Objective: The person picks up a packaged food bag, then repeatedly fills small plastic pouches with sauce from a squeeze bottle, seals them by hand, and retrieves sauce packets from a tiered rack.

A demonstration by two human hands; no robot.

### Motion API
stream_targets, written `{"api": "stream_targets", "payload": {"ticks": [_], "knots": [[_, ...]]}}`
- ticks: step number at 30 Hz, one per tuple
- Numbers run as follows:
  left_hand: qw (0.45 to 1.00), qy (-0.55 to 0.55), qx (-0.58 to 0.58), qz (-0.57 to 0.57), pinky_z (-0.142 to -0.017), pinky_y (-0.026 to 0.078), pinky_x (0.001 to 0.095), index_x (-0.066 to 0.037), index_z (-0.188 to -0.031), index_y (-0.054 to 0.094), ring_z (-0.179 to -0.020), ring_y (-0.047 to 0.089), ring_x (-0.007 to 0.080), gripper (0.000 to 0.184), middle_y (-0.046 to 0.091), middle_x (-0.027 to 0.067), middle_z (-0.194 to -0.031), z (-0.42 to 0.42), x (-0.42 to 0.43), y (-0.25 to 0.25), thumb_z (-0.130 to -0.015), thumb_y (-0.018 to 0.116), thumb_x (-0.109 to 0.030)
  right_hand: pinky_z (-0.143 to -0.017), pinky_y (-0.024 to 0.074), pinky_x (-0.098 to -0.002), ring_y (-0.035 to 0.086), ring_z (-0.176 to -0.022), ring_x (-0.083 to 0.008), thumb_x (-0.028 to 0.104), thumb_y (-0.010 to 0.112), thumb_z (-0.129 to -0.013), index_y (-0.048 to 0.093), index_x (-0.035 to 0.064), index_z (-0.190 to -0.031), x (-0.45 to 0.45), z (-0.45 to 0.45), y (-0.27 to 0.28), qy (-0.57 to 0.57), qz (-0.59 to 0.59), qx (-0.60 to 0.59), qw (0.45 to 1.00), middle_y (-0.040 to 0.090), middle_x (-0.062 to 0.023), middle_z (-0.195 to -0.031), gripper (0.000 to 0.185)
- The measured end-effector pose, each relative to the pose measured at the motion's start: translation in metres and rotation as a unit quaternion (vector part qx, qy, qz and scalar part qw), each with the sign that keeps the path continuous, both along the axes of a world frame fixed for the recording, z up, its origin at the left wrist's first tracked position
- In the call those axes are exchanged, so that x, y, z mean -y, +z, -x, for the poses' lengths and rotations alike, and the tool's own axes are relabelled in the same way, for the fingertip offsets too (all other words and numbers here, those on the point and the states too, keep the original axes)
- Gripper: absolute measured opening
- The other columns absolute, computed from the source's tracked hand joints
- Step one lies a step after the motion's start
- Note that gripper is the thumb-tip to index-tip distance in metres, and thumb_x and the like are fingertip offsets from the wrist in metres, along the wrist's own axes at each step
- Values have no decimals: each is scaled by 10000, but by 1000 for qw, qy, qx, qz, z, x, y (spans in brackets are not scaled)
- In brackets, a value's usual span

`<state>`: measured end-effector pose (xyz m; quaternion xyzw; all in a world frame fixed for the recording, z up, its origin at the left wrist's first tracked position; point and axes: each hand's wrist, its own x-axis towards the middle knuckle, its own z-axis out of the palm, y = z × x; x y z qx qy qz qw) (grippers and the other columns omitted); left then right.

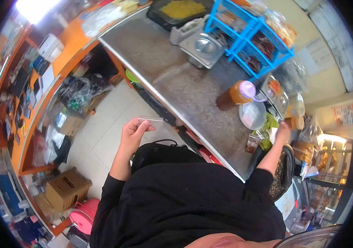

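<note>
The strip point(153, 121) appeared clear, glossy plastic. The desk point(164, 74) was dull and stained; the lidded pan point(203, 46), shiny metal; the rack point(249, 33), smooth plastic; the shirt point(184, 190), matt cloth.

Blue rack point(243, 38) on grey counter point(176, 84); brown box point(67, 191).

Pale sq. floor tiles point(106, 128) w/ thin joints run btwn a long orange counter point(71, 35) on the view's L, its lower shelving packed w/ bags & boxes, & a worn grey-brown worktop point(164, 78) w/ a pale metal edge, set diagonally, w/ a blue plastic rack point(249, 49) at its far side. Upper R, a cream wall point(329, 76) carries a paper sheet point(318, 56) & an orange-ish poster point(346, 115) (text too small to read), w/ whitish panels point(334, 29) above. V. bright light point(36, 6) top L; lit glass display case point(327, 165) lower R.
</note>
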<state>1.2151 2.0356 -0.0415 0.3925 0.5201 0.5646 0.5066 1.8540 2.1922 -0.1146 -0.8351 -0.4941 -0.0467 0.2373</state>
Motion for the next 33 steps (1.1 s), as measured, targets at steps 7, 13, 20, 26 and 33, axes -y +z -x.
{"api": "stream_targets", "payload": {"ticks": [7, 13, 20, 26, 33], "knots": [[996, 49, -70, 3, -675, 494, 235, 13, -812, 660, -709, 628, 97, 187, 674, 45, -797, 123, 95, 3, -942, 603, -110, -807, 483, -272, 617, -897, -140, 48, 671, -878, 689, 34, -948, 70, 395, 142, 330, -261, -295, 858, 690, -76, -987, 73], [987, 129, -94, 36, -566, 429, 210, -1, -781, 658, -641, 550, 35, 205, 632, -3, -692, 236, 197, 16, -921, 648, -151, -651, 513, -252, 674, -704, -145, 70, 790, -735, 710, 12, -858, 188, 727, 124, 776, 98, -342, 521, 710, -90, -791, 158], [958, 237, -142, 82, -614, 454, 213, 10, -783, 650, -668, 551, 54, 231, 639, 8, -711, 327, 280, 30, -937, 627, -160, -657, 521, -261, 675, -723, -126, 78, 754, -776, 702, -11, -884, 253, 883, 116, 797, 329, -347, 370, 712, -94, -792, 149], [946, 307, -58, 84, -647, 479, 220, 22, -839, 616, -705, 577, 81, 216, 644, 33, -768, 381, 297, 15, -963, 584, -152, -634, 516, -256, 660, -708, -117, 82, 712, -800, 690, -13, -882, 267, 968, 104, 798, 375, -312, 355, 699, -92, -781, 128], [909, 383, -127, 105, -661, 505, 240, 22, -858, 588, -703, 602, 90, 180, 632, 43, -776, 478, 290, 5, -969, 563, -117, -605, 499, -260, 626, -677, -121, 65, 687, -806, 672, -16, -865, 264, 1089, 95, 853, 303, -270, 329, 654, -64, -763, 101]]}}
